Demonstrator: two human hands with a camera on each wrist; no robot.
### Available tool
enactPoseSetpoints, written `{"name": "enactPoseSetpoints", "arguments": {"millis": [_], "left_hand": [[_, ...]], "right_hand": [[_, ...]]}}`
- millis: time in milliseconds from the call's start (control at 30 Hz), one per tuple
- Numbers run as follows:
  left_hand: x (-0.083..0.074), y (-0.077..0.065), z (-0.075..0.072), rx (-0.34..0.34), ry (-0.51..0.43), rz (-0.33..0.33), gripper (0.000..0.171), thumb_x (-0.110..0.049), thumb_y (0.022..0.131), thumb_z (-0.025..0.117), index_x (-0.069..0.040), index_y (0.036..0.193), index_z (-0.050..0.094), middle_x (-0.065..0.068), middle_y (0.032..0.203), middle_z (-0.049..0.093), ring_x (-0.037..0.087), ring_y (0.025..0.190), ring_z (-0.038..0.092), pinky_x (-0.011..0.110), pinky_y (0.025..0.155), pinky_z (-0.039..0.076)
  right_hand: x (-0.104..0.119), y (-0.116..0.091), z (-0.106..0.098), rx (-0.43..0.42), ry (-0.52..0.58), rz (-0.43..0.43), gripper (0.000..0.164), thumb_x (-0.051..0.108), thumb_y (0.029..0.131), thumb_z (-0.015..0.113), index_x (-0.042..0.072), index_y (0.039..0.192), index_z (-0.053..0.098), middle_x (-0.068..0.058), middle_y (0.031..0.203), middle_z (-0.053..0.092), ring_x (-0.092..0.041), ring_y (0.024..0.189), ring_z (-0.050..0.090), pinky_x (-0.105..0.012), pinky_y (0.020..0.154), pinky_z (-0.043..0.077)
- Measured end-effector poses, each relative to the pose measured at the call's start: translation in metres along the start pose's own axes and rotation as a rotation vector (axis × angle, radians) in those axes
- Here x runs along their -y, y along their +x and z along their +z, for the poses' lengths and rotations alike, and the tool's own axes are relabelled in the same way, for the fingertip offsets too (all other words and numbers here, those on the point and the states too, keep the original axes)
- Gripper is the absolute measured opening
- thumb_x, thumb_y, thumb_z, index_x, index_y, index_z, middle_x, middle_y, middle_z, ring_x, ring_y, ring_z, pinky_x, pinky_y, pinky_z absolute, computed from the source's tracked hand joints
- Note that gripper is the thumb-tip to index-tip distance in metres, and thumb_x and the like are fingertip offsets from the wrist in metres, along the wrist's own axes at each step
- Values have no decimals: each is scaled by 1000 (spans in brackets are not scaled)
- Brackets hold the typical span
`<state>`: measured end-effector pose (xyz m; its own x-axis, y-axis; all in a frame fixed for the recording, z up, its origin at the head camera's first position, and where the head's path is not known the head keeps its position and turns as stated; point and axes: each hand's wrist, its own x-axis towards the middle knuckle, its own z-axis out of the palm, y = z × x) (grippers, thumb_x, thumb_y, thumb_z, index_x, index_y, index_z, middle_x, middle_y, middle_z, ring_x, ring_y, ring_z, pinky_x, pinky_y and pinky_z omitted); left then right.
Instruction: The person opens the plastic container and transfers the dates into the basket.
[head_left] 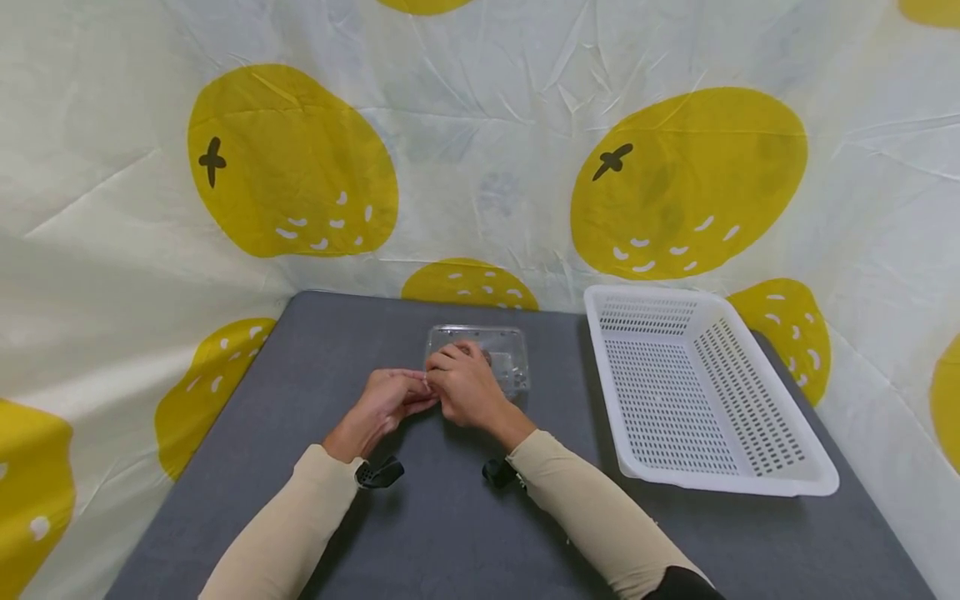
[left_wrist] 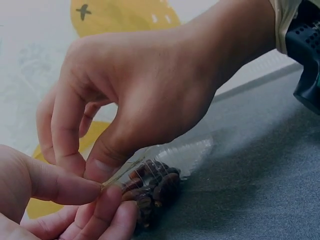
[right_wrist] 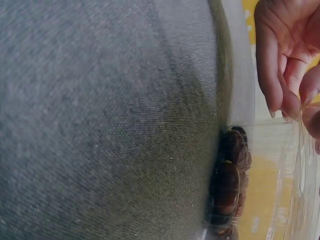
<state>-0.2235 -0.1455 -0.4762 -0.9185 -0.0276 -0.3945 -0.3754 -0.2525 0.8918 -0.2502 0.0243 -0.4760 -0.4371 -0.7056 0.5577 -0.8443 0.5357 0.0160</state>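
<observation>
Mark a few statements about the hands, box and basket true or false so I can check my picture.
1. The white basket stands to the right of the clear box. True.
2. The clear box holds green grapes. False: dark brown pieces lie in it.
3. The hands are at opposite ends of the box. False: the left hand and right hand come together by its near left corner.
4. The tabletop is gray. True.

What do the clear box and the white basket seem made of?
The clear box looks like thin, glossy plastic: light glints on it and dark brown pieces show through. The white basket is probably moulded plastic, perhaps semi-matt, given its even colour and rows of slots.
</observation>
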Motion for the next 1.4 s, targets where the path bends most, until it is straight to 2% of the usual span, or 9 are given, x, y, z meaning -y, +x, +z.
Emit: {"name": "enactPoseSetpoints", "arguments": {"millis": [167,400,600,800,967,1200,1400], "left_hand": [[0,0,-1,7,7,2,21,16,91,61,12,110,67,6,81,73,14,74,72,30,70,67],[2,4,-1,14,2,4,29,16,92,61,16,121,63,7,85,73,15,79,73,29,72,67],[3,5,3,-8,0,7,29,16,91,62,16,119,65,5,82,74,14,76,73,28,69,66],[2,5,6,-47,17,-8,28,16,89,62,14,116,69,4,81,74,14,72,72,28,64,66],[0,3,7,-55,27,-11,29,16,87,62,14,116,69,4,81,74,13,70,72,28,63,66],[-2,4,9,-51,32,-10,29,18,85,61,13,113,69,3,79,74,13,68,71,27,62,64],[0,4,7,-30,33,-11,29,16,89,63,15,117,68,3,81,74,13,71,72,26,64,66]], "right_hand": [[1,0,2,33,-15,33,18,2,90,64,18,86,71,2,106,67,-19,107,62,-47,104,50],[3,0,3,63,22,117,14,7,96,65,17,89,71,-1,104,61,-23,107,56,-46,93,48],[6,4,3,99,-87,160,9,9,92,68,15,86,64,-3,101,57,-24,102,52,-42,88,43],[8,5,8,133,-191,152,9,14,91,71,13,92,63,-5,101,55,-25,99,49,-40,83,38],[9,4,10,128,-208,145,10,16,93,70,11,95,62,-7,102,55,-26,97,48,-39,80,37],[9,1,14,72,-206,173,9,16,97,64,10,91,60,-7,101,55,-26,93,47,-39,79,37],[8,-1,14,77,-179,176,7,15,96,65,11,93,61,-6,102,56,-25,94,48,-37,79,38]]}}
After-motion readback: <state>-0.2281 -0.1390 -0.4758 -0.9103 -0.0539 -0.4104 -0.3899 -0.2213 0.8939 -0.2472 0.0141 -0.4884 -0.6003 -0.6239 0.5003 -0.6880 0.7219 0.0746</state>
